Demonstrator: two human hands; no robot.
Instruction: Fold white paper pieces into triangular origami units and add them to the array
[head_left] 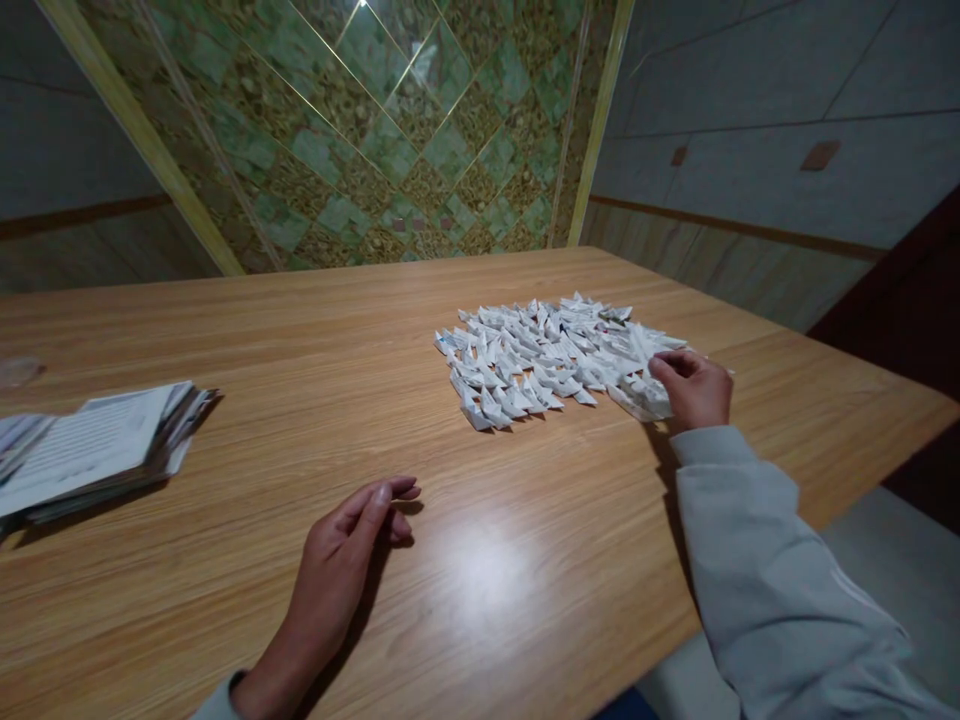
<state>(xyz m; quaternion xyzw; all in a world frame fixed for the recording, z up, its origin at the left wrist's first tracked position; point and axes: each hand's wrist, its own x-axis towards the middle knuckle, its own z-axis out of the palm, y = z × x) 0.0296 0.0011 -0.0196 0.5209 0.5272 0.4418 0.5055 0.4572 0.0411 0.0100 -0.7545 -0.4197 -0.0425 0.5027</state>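
Right sleeve (772,570): grey and wrinkly, pulled down to the wrist of the right hand.
Left sleeve (221,700): just a bit of grey cuff, behind the left hand.
Left hand (360,530): half open and empty, with the fingers softly bent, thumb on top. It is low over the wood or on it; I cannot tell which.
Right hand (697,390): thumb and finger close together at a white boat (641,348). It is blurry there, so I cannot tell if they grip it.
Boats (525,350): lots of little folded paper ones, packed close in rows. They sit left of the right hand, and farther out than the left hand, to its right. Some have grey marks.
Table (300,350): brown wood with stripes, under both hands. A bright shine (487,580) is to the right of the left hand.
Papers (97,440): a messy pile, left of the left hand and a bit farther out. The top sheet has lines of print, too small to read.
Back wall (420,130): green and gold diamonds, far past both hands.
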